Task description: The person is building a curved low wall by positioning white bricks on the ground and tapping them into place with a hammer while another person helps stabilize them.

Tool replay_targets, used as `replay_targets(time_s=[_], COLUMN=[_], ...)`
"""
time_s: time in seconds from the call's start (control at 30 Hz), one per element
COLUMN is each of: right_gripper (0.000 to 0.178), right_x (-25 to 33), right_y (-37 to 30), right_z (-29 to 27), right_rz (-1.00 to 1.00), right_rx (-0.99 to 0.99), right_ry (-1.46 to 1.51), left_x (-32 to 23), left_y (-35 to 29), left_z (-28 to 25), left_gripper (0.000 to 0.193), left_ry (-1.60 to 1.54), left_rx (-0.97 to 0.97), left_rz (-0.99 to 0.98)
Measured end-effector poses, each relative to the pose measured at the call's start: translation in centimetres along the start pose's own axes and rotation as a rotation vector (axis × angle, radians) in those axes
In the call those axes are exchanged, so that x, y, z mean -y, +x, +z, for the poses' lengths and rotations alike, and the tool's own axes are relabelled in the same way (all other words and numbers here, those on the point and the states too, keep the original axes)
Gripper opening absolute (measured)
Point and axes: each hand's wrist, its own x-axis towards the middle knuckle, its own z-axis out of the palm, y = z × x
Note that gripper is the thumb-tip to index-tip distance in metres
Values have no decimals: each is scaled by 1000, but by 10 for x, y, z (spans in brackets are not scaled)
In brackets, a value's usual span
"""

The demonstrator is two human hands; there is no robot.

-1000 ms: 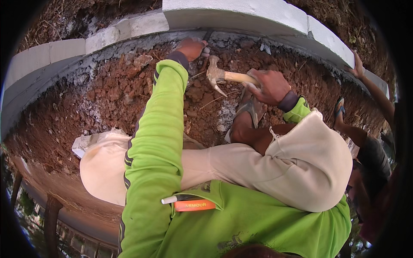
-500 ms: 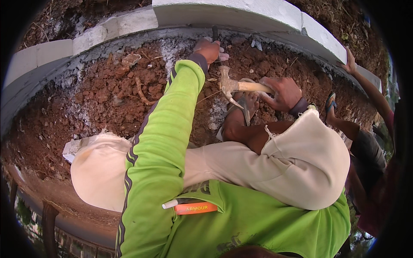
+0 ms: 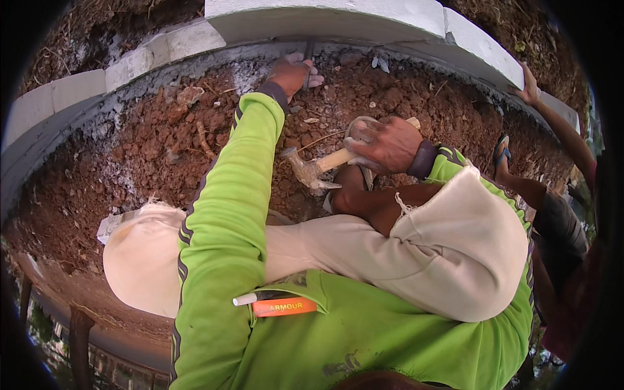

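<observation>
Near the foot of the white block wall, my left hand (image 3: 290, 75) is closed around a dark, narrow rod (image 3: 309, 49). The rod's upper end reaches the grey strip under a block; whether it is a chisel or a stake I cannot tell. My right hand (image 3: 388, 144) grips the wooden handle of a claw hammer (image 3: 308, 170). The hammer's head hangs over the reddish soil, closer to my knees than the rod and apart from it, claw turned toward me. Part of my foot is hidden behind the right hand.
White blocks (image 3: 338, 21) form a curved row across the far side, with grey mortar (image 3: 182, 68) along their base. Lumpy red soil (image 3: 169, 130) lies before them. At the right, another person's hand (image 3: 530, 84) rests on a block, and their sandalled foot (image 3: 501, 151) stands nearby.
The hammer has swung back toward me and left, away from the rod, its head dropping lower in view. My left hand keeps its hold on the rod; the whole view has shifted slightly.
</observation>
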Motion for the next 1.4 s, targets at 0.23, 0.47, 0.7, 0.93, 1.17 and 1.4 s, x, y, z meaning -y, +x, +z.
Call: replay_targets(time_s=[0.23,0.47,0.7,0.93,1.17,1.4], right_gripper=[36,37,38,34,38,33], right_x=[-10,-18,-11,4,2,-13], right_y=[4,6,-2,6,16,9], right_z=[6,7,28,27,25,16], right_rz=[416,367,-97,182,558,364], right_rx=[311,194,-66,40,179,101], right_ry=[-25,-33,-99,12,58,-1], left_x=[-11,-12,-12,-8,3,-2], left_y=[-5,-5,-3,4,11,3], left_z=[4,3,1,-7,-7,-4], left_gripper=[46,45,49,46,39,40], left_ry=[2,-45,-3,8,0,-11], left_rx=[31,54,63,72,73,24], left_rz=[-4,-34,4,-2,-4,10])
